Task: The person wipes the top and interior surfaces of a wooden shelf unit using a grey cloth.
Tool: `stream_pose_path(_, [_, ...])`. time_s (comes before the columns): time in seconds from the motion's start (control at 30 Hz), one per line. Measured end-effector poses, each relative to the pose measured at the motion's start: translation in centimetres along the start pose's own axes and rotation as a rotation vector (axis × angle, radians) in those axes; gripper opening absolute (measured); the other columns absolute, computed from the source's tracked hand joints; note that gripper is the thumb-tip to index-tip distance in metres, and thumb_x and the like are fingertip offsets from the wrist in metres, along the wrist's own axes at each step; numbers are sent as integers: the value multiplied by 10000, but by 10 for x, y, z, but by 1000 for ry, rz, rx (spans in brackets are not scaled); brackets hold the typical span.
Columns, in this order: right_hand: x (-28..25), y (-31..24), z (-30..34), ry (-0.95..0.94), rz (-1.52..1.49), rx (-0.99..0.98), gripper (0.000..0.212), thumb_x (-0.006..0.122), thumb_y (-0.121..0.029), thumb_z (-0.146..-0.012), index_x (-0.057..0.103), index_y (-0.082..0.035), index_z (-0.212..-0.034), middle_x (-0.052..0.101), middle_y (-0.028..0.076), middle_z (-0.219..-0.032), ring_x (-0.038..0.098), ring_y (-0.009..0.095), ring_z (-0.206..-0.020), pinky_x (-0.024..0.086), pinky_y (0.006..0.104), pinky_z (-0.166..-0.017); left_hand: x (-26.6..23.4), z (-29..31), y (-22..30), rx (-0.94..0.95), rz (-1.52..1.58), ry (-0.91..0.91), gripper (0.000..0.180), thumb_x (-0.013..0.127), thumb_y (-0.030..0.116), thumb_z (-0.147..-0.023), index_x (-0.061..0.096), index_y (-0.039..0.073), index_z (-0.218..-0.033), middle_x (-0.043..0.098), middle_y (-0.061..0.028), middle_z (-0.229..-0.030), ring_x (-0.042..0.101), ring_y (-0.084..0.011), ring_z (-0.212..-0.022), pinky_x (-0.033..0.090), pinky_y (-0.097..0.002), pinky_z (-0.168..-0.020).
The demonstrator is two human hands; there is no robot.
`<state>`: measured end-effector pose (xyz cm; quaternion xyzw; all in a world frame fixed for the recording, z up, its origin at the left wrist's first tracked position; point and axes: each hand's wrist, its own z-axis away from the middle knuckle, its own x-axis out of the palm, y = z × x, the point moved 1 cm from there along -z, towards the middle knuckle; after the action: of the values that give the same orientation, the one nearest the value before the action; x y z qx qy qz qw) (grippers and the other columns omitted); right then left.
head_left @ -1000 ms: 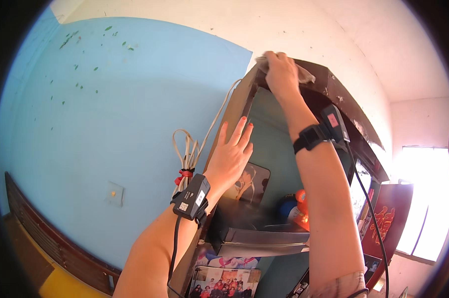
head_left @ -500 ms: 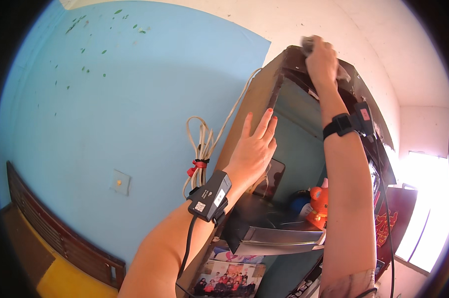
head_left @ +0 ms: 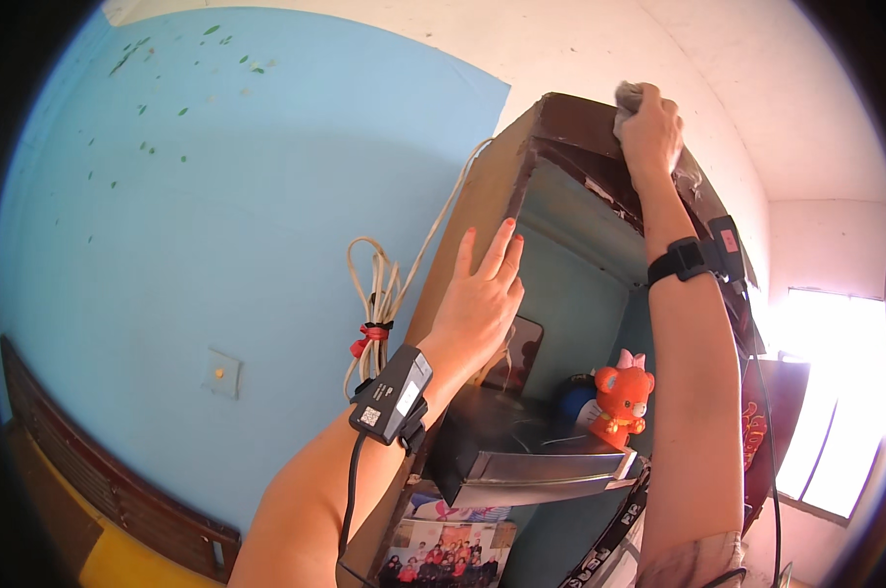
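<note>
A tall brown wooden cabinet (head_left: 572, 120) with open shelves stands before me. Up at its top front board, my right hand (head_left: 652, 137) is closed round a grey cloth (head_left: 628, 96), which bunches out past the fingers. My left hand (head_left: 477, 299) lies against the cabinet's left front edge, fingers stretched and holding nothing. Just right of that hand, a dark flat object (head_left: 514, 353) leans inside the upper compartment. Lower down sits an orange bear figure (head_left: 621, 400) with a pink bow, on a black shelf (head_left: 541, 468).
A coiled white cable (head_left: 376, 294) tied with red hangs at the cabinet's left side. The blue wall (head_left: 247, 196) carries a switch plate (head_left: 221, 373). Below are a group photo (head_left: 443, 557) and a wooden headboard (head_left: 110, 470). A bright window (head_left: 835, 392) is at right.
My right hand has shifted right along the top board with the cloth. The view has moved slightly, and more of the orange bear shows. My left hand stays at the cabinet edge.
</note>
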<state>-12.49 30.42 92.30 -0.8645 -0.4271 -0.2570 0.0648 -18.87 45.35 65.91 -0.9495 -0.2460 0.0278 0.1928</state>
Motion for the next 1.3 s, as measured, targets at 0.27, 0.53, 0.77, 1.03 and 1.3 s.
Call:
stream_pose_path(0.27, [37,-50,27,-290,-558,-345,407,592,-29,-840,608,-172,-1221,656,133,-1135,612,336,-1102,487,429,-925,1,0,2,12,29,13,256,661,99,-791,689,15,-1032,468,-190,-1457,196,-370,-1496,215,-629,-1159])
stream_pose_path(0.53, [12,-60,66,-344,-811,-408,433,582,9,-858,592,-145,-1262,659,120,-1173,628,309,-1101,492,375,-938,0,5,-3,10,14,158,165,624,100,-807,687,36,-946,536,-162,-1377,316,-339,-1445,236,-635,-1142])
stream_pose_path(0.77, [-11,-49,125,-329,-956,-259,450,587,51,-850,609,-151,-1251,660,108,-1140,648,295,-1026,526,364,-856,-8,2,3,11,-8,267,182,712,192,-819,684,113,-980,560,-102,-1323,430,-307,-1349,255,-599,-1141])
stream_pose_path(1.03, [-59,-55,206,-338,-1181,-304,482,563,147,-759,648,-94,-1167,655,133,-1050,652,323,-949,543,371,-804,-77,47,-14,-188,-96,258,129,582,160,-912,678,90,-961,638,-112,-1183,490,-347,-1280,286,-553,-1111])
stream_pose_path(1.3, [-51,-61,187,-233,-1143,-180,382,723,4,-743,655,-114,-1099,665,116,-1074,628,333,-1041,538,423,-874,-148,146,13,-281,-74,-131,94,626,142,-879,664,69,-922,611,-156,-1175,463,-392,-1291,295,-596,-1105])
